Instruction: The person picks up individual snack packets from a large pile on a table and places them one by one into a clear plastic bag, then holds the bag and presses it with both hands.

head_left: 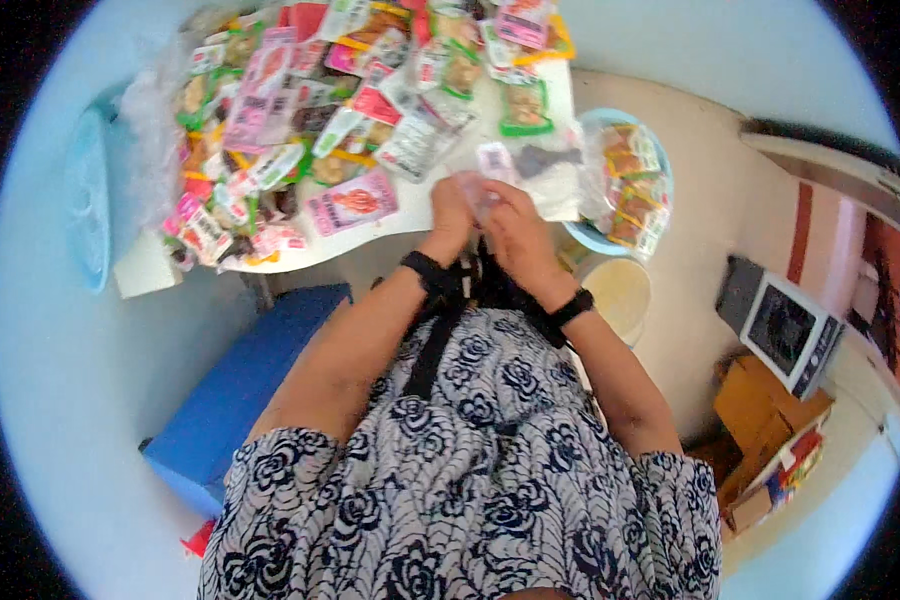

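Note:
My left hand (451, 217) and my right hand (519, 238) meet at the front edge of the white table (342, 242). Pinched between their fingers is a small pinkish, see-through plastic packet (478, 192), partly hidden and slightly blurred. Just beyond the fingers lie a small white-and-pink packet (495, 161) and a dark grey, crumpled item (546, 158). A pink packet (356, 202) with a food picture rests left of my left hand. Behind it is a silvery-white packet (416, 146). A green-edged snack packet (526, 108) lies farther back.
A heap of mixed snack packets (270, 95) covers the table's left and back. At its right stands a light blue basin (669, 180) holding packets, with a cream bucket (620, 300) nearer me. A blue box (250, 385) is lower left; a microwave (785, 330) stands far right.

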Motion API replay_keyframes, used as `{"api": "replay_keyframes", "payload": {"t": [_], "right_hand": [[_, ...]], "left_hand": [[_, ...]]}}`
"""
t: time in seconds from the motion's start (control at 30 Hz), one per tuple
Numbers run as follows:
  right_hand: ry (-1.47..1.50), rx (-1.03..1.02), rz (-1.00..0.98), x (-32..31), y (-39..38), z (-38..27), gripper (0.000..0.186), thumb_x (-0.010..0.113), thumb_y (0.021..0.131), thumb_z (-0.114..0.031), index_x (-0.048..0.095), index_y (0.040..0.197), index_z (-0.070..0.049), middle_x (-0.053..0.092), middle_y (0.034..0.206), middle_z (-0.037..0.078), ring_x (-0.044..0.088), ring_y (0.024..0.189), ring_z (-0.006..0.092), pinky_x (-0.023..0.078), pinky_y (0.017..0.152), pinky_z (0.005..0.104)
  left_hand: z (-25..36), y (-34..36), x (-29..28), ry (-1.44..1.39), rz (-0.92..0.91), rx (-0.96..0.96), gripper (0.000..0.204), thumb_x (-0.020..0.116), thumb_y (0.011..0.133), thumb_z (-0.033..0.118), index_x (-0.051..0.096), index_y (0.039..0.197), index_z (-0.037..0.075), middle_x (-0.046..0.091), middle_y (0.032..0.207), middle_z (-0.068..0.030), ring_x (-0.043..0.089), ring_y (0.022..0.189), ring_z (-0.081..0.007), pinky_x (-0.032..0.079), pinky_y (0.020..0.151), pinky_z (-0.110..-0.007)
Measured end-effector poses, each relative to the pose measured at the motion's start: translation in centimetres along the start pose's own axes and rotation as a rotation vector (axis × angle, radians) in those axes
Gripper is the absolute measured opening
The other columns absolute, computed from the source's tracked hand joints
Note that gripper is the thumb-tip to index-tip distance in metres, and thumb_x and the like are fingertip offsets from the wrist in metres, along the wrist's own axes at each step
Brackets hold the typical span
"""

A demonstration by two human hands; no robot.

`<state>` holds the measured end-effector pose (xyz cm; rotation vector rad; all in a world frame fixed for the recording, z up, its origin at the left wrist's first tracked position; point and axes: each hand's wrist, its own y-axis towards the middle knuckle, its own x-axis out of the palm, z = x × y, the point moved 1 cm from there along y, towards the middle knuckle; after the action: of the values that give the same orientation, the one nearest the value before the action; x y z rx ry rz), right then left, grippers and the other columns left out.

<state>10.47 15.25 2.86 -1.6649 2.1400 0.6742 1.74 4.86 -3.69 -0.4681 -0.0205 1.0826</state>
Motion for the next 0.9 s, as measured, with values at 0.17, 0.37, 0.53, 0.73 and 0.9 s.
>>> {"api": "replay_keyframes", "payload": {"t": [0.17, 0.37, 0.53, 0.73, 0.9], "right_hand": [[-0.008, 0.102, 0.005, -0.7, 0.8, -1.1, 0.017, 0.056, 0.08, -0.007, 0.056, 0.097, -0.004, 0.053, 0.121, 0.012, 0.052, 0.107, 0.0334, 0.046, 0.088, 0.0374], [0.014, 0.09, 0.014, 0.0, 1.1, -0.4, 0.006, 0.055, 0.081, -0.005, 0.052, 0.084, -0.002, 0.052, 0.122, 0.014, 0.052, 0.106, 0.034, 0.047, 0.086, 0.0391], [-0.004, 0.056, 0.034, -0.3, 1.3, -0.8, 0.006, 0.056, 0.08, -0.004, 0.051, 0.083, -0.001, 0.053, 0.122, 0.014, 0.053, 0.106, 0.0334, 0.046, 0.086, 0.0386], [0.015, 0.137, 0.054, -0.6, 0.5, 0.0, 0.005, 0.056, 0.079, -0.002, 0.051, 0.078, -0.002, 0.053, 0.121, 0.014, 0.053, 0.105, 0.0338, 0.045, 0.087, 0.0374], [0.007, 0.067, 0.083, -0.8, 0.3, 0.4, 0.005, 0.055, 0.078, 0.0, 0.051, 0.078, -0.002, 0.054, 0.121, 0.014, 0.053, 0.104, 0.0342, 0.045, 0.087, 0.0369]], "left_hand": [[1.0, -0.3, -0.2, 0.084, -0.054, 0.113, 0.013, 0.057, 0.081, 0.01, 0.068, 0.085, 0.004, 0.064, 0.067, -0.0122, 0.061, 0.058, -0.0199, 0.046, 0.052, -0.033], [0.6, 0.5, 0.2, 0.085, 0.022, 0.07, 0.014, 0.059, 0.079, 0.01, 0.07, 0.086, 0.007, 0.064, 0.064, -0.0116, 0.06, 0.056, -0.018, 0.047, 0.052, -0.033], [3.8, -0.6, -0.8, 0.06, -0.04, -0.201, 0.013, 0.059, 0.08, 0.014, 0.068, 0.083, 0.006, 0.063, 0.063, -0.0104, 0.062, 0.057, -0.0177, 0.047, 0.05, -0.033], [7.2, -0.9, -10.3, 0.701, 0.431, 0.408, 0.018, 0.06, 0.081, 0.014, 0.061, 0.097, 0.008, 0.062, 0.086, -0.0133, 0.06, 0.08, -0.0335, 0.048, 0.067, -0.041], [10.7, 1.3, -17.0, 1.032, 0.67, 0.427, 0.039, 0.064, 0.078, 0.012, 0.046, 0.112, 0.004, 0.047, 0.118, -0.0149, 0.06, 0.086, -0.0364, 0.053, 0.067, -0.043]]}}
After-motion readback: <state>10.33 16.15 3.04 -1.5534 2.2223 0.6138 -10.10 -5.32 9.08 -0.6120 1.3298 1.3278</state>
